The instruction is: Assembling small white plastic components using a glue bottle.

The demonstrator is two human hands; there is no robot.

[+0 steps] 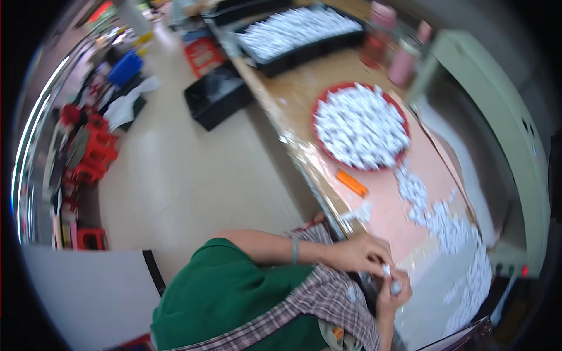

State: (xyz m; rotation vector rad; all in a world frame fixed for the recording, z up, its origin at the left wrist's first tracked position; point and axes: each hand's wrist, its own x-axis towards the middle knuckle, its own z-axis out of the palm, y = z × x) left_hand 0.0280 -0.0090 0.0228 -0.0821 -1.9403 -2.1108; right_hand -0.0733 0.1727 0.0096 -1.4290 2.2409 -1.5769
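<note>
By the near edge of the pink-covered tabletop point(389, 225) | small blurry white piece point(386, 270) pinched between left hand point(358, 254) and right hand point(389, 300), fingers curled | round red tray point(332, 92), well apart, piled high tbh

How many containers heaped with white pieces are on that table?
2. One is the red round basin near the middle of the table; the other is the black tray beyond it. A dark tray farther back may hold more, but its contents are unclear.
</note>
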